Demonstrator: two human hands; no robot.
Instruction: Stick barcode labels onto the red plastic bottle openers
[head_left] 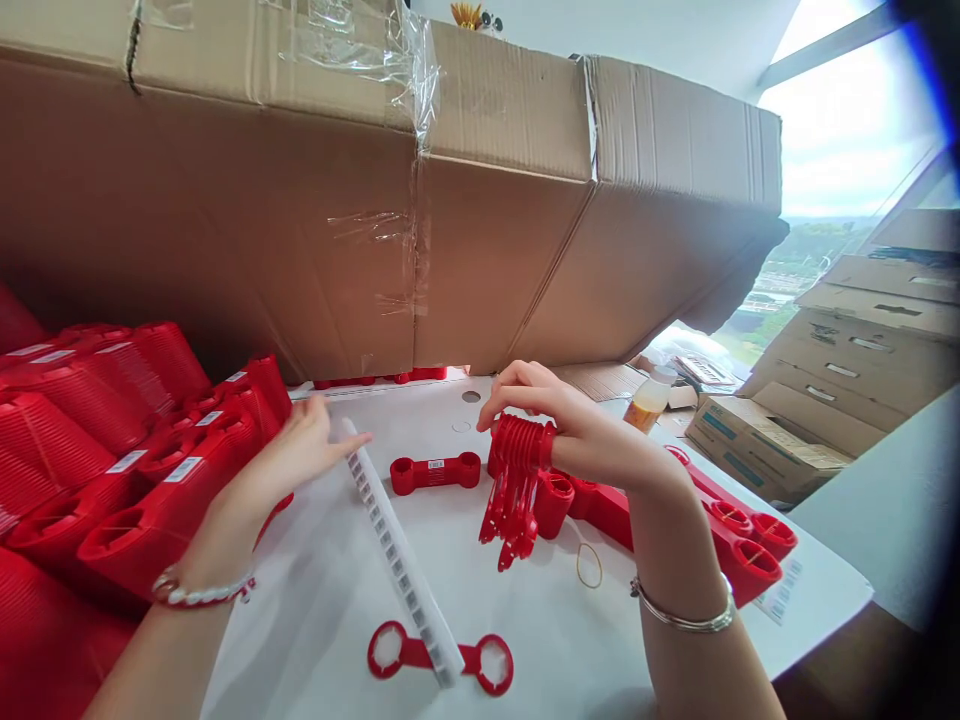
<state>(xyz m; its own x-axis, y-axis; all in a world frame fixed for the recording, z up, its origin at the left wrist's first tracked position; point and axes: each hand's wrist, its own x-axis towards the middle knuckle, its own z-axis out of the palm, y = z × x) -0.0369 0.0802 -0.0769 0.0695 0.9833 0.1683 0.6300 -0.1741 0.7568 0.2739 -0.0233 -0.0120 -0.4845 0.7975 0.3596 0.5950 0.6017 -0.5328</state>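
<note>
My right hand (559, 405) is closed around the upper end of a stack of thin red double-ring pieces (514, 500), which hangs tilted with its lower ends fanned out. My left hand (311, 440) is open and slightly blurred, its thumb stretched across the top of a white strip of labels (397, 550). That strip slants down toward me, and its near end lies over a single flat red piece with a ring at each end (388, 650). Beyond, between my hands, sits a red bundle with a small white label (435, 472).
Many labelled red stacks (112, 430) are heaped on the left. More red bundles (739, 550) lie at right, near a rubber band (589, 565) on the white table (315, 620). A large cardboard box (495, 260) overhangs the back. A jar of amber liquid (649, 400) stands at right.
</note>
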